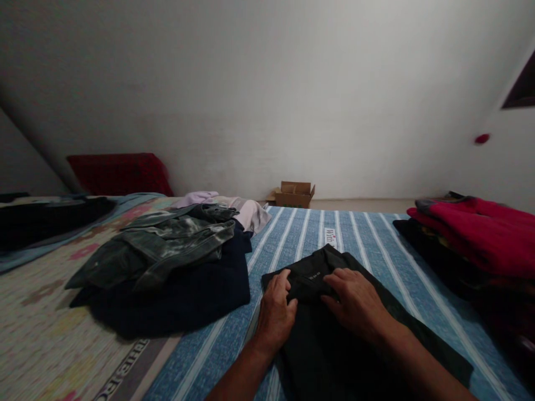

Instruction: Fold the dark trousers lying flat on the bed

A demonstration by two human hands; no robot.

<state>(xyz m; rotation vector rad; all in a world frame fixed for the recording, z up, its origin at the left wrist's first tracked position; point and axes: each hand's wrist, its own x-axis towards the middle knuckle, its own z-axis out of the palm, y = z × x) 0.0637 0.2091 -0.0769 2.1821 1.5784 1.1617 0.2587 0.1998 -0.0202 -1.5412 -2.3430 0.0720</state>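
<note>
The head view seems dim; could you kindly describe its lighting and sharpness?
In the head view, light is dim, the wall darker toward the left; there too, the dark shirt under the left hand and right hand loses fold detail lower down; at that view's right edge, the red clothing looks soft, perhaps lens-stretched.

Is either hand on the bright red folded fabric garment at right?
No, the left hand and right hand both touch the dark, flat-laid fabric garment.
</note>
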